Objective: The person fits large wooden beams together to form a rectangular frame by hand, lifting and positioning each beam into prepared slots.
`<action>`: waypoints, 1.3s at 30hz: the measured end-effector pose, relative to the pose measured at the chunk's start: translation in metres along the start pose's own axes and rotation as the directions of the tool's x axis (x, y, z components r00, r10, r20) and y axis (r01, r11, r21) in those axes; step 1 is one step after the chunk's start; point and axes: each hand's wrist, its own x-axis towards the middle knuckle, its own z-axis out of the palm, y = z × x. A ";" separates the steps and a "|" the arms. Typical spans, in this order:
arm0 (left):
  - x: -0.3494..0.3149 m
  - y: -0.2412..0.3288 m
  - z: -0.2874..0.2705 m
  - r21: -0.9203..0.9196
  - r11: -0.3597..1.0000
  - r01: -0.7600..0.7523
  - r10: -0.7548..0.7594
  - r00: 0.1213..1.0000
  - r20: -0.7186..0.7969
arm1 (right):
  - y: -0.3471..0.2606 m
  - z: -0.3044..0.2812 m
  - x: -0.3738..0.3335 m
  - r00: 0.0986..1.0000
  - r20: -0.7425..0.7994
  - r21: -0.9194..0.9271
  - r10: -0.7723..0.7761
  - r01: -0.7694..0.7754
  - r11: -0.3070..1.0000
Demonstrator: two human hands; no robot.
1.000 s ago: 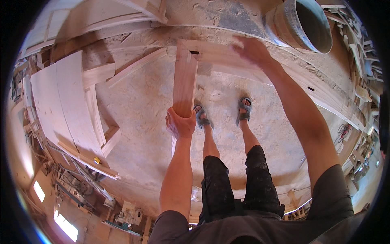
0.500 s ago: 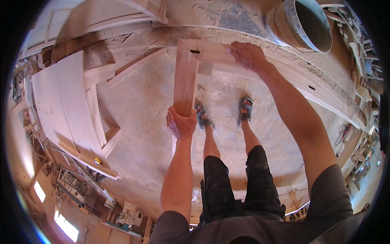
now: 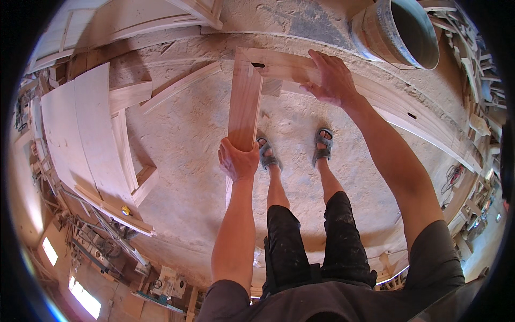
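A short wooden board (image 3: 244, 107) and a long wooden board (image 3: 292, 63) meet at a mitred corner, with a dark slot beside the joint. My left hand (image 3: 237, 160) is wrapped round the near end of the short board. Out along the long board, just right of the corner, my right hand (image 3: 333, 80) lies across its face with fingers stretched and thumb apart. From there the long board runs right, bearing a second dark slot. The underside of the joint is hidden.
Wide pale panels (image 3: 80, 123) lie at the left, with a yellow tape measure (image 3: 126, 210) near their edge. A large bucket (image 3: 370, 29) stands at the far right. Loose timber offcuts (image 3: 477, 70) pile up along the right rim. Woodworking machinery (image 3: 96, 244) sits lower left.
My right hand has loosened from a closed grip on the long board's edge, and its fingers are now spread. The corner has risen slightly. My left hand keeps its hold.
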 end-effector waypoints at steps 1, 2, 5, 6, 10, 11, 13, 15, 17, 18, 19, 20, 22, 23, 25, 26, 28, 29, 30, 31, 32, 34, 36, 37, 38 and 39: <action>0.000 -0.001 0.002 -0.001 1.000 -0.004 0.004 1.000 -0.003 | -0.002 0.002 0.000 1.000 0.016 -0.003 0.002 -0.002 1.000; 0.000 0.000 0.001 -0.004 1.000 -0.013 0.013 1.000 -0.012 | -0.004 -0.002 0.003 0.999 0.052 -0.009 0.015 -0.015 1.000; -0.001 0.002 -0.001 0.003 1.000 -0.005 0.005 1.000 -0.008 | -0.004 -0.002 0.006 0.987 0.142 0.040 0.072 -0.078 0.996; -0.001 0.003 -0.001 0.005 1.000 0.005 -0.005 1.000 0.002 | -0.005 -0.004 0.007 0.985 0.153 0.038 0.075 -0.081 0.996; -0.002 0.011 -0.006 0.017 0.999 0.049 -0.050 0.998 0.046 | -0.008 -0.009 0.008 0.983 0.159 0.002 0.089 -0.091 0.996; -0.003 0.012 -0.009 0.022 0.998 0.060 -0.061 0.996 0.060 | -0.009 -0.010 0.006 0.984 0.152 -0.013 0.096 -0.095 0.995; -0.003 0.013 -0.007 0.006 0.999 0.040 -0.040 0.998 0.039 | -0.008 -0.014 0.010 0.977 0.194 0.013 0.083 -0.088 0.996; -0.005 0.011 -0.003 0.014 0.999 0.032 -0.033 0.999 0.023 | -0.007 -0.012 0.007 0.987 0.151 -0.011 0.056 -0.055 0.998; -0.006 0.012 0.002 0.040 0.999 0.035 -0.036 0.999 0.019 | -0.007 -0.003 -0.001 1.000 0.024 -0.098 0.008 -0.005 0.995; -0.007 0.013 -0.002 0.041 0.998 0.047 -0.048 0.998 0.032 | -0.018 -0.004 -0.013 0.999 0.025 -0.028 0.031 -0.030 0.999; -0.007 0.014 -0.005 0.039 0.998 0.059 -0.061 0.997 0.045 | -0.030 -0.002 -0.028 0.996 -0.091 -0.022 0.005 -0.007 1.000; -0.008 0.012 -0.011 0.038 0.996 0.075 -0.077 0.996 0.051 | -0.042 -0.001 -0.048 0.994 -0.111 0.035 0.008 -0.004 0.999; -0.017 0.004 -0.019 -0.005 0.999 0.034 -0.034 0.999 0.020 | -0.060 0.005 -0.096 0.996 -0.082 0.144 0.023 -0.011 0.990; -0.023 0.001 -0.022 -0.028 1.000 0.012 -0.012 1.000 0.006 | -0.066 0.010 -0.127 0.999 -0.027 0.192 0.036 -0.031 0.981; -0.050 -0.003 -0.023 -0.107 0.994 0.020 -0.020 1.000 -0.002 | -0.067 0.025 -0.195 0.997 0.056 0.111 -0.045 0.039 0.993; -0.071 -0.005 -0.017 -0.130 0.991 0.015 -0.021 0.999 -0.041 | -0.065 0.023 -0.227 0.974 0.224 0.116 -0.040 0.014 0.993; -0.116 -0.036 -0.026 -0.132 0.986 0.098 -0.115 0.985 -0.127 | -0.081 0.028 -0.279 0.877 0.462 0.133 -0.130 0.077 0.988; -0.145 -0.052 -0.031 -0.122 0.980 0.154 -0.170 0.976 -0.133 | -0.085 0.029 -0.305 0.822 0.540 0.108 -0.180 0.145 0.984; -0.171 -0.050 -0.029 -0.142 0.973 0.181 -0.199 0.972 -0.127 | -0.078 0.015 -0.326 0.787 0.592 0.090 -0.174 0.149 0.985; -0.196 -0.045 -0.022 -0.165 0.965 0.202 -0.222 0.968 -0.120 | -0.068 0.001 -0.343 0.752 0.640 0.069 -0.158 0.149 0.986; -0.225 -0.049 -0.011 -0.197 0.948 0.249 -0.269 0.960 -0.081 | -0.060 -0.009 -0.354 0.712 0.687 0.054 -0.145 0.149 0.987; -0.291 -0.080 0.002 -0.257 0.902 0.346 -0.363 0.931 -0.021 | -0.063 -0.021 -0.366 0.621 0.772 0.006 -0.139 0.212 0.977; -0.355 -0.105 0.007 -0.340 0.817 0.466 -0.468 0.880 0.084 | -0.065 -0.023 -0.379 0.607 0.761 -0.002 -0.227 0.353 0.936; -0.391 -0.120 0.008 -0.364 0.746 0.558 -0.538 0.827 0.165 | -0.072 -0.025 -0.381 0.584 0.772 -0.014 -0.250 0.409 0.912; -0.423 -0.135 0.009 -0.382 0.654 0.653 -0.609 0.754 0.246 | -0.082 -0.024 -0.380 0.547 0.788 -0.016 -0.282 0.477 0.879; -0.448 -0.147 0.010 -0.324 0.667 0.671 -0.602 0.742 0.295 | -0.098 -0.018 -0.384 0.487 0.809 0.002 -0.329 0.558 0.830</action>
